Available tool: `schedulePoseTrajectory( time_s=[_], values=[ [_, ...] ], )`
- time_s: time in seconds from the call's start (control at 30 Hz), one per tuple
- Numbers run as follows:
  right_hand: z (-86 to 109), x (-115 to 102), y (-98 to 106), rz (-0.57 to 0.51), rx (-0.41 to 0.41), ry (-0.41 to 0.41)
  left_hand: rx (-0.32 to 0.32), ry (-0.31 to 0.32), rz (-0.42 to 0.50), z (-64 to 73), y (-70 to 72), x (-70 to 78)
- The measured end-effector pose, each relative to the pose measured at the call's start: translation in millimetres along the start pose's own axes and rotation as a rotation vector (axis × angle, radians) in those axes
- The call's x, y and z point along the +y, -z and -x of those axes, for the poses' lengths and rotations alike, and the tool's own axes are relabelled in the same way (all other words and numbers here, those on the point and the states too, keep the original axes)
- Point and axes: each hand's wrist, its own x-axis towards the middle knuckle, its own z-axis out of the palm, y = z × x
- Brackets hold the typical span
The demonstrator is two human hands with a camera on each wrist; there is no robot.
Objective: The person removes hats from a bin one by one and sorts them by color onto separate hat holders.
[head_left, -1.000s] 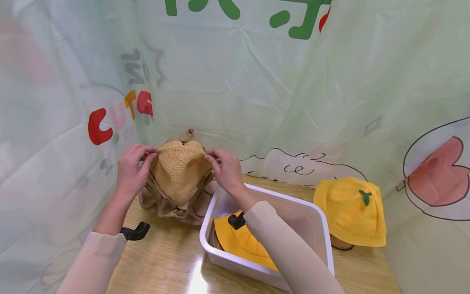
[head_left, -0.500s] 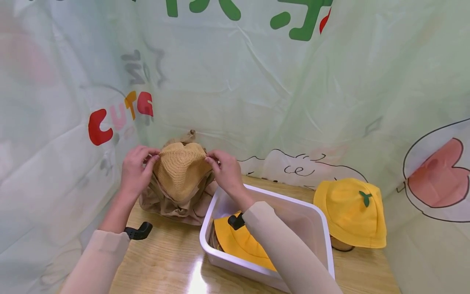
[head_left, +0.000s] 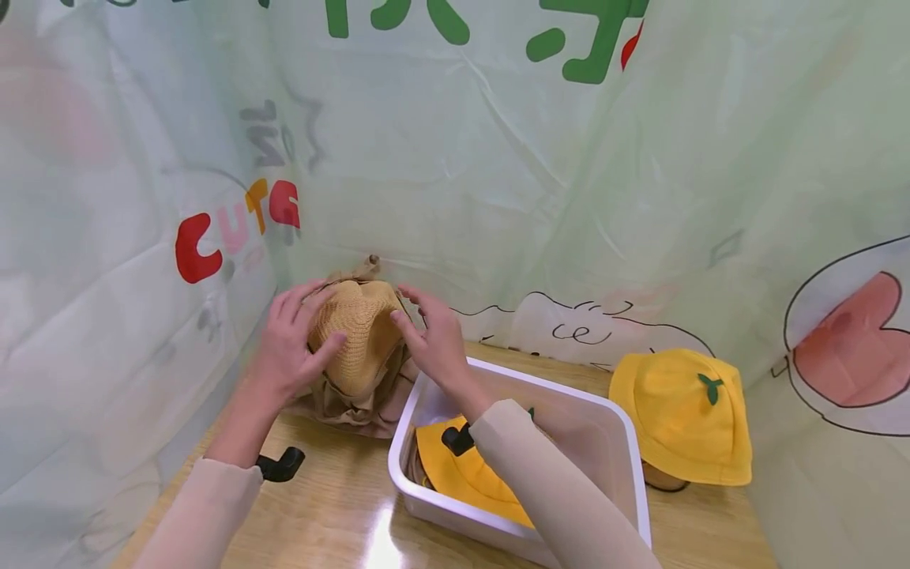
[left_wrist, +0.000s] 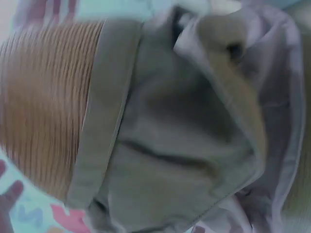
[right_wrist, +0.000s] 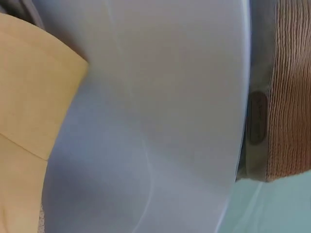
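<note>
A sun hat with a tan woven crown (head_left: 355,340) and a khaki cloth brim (left_wrist: 184,194) sits at the back left of the table. At the crown's left side is my left hand (head_left: 287,344), its fingers spread and slightly bent. Over on the right side, my right hand (head_left: 439,338) has its thumb and index finger apart, close to the crown's edge; whether they touch it I cannot tell. Neither hand grips the hat. In the right wrist view, the ribbed crown (right_wrist: 291,87) and a small label (right_wrist: 257,117) on its band show beyond the bin wall.
A white plastic bin (head_left: 547,386) stands under my right forearm, with a yellow hat (head_left: 462,470) lying inside. At the right, another yellow hat (head_left: 682,411) with a green sprout sits on a stand mostly hidden beneath it. Printed curtains (head_left: 455,182) enclose the wooden table (head_left: 334,506).
Both hands pinched the crown's edges before; now the fingers have parted from it. My left hand has moved right and slightly down beside the crown. The crown looks a little less stretched.
</note>
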Motion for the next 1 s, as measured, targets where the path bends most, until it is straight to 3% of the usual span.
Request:
schedulePoseTrajectory(
  time_s=[0.13,0.23,0.33,0.8,1.0],
  values=[
    [4.9,-7,-2,0.04,-0.035,0.178,-0.131,-0.11,-0.075,2.4,-5.1,6.8],
    [6.1,-11,-5,0.103,-0.087,0.266,-0.186,-0.119,-0.117,4.4,-8.5,5.1],
    [6.4,-12,-8,0.142,-0.145,0.294,-0.205,-0.103,-0.13,7.6,-10.6,1.7],
    [-1.0,-9,-14,0.178,-0.231,0.142,-0.295,-0.004,-0.116,2.8,-14.7,-5.4],
    [-1.5,-6,-15,0.188,-0.252,0.112,-0.316,0.003,-0.109,3.6,-17.8,-10.0]
  ],
)
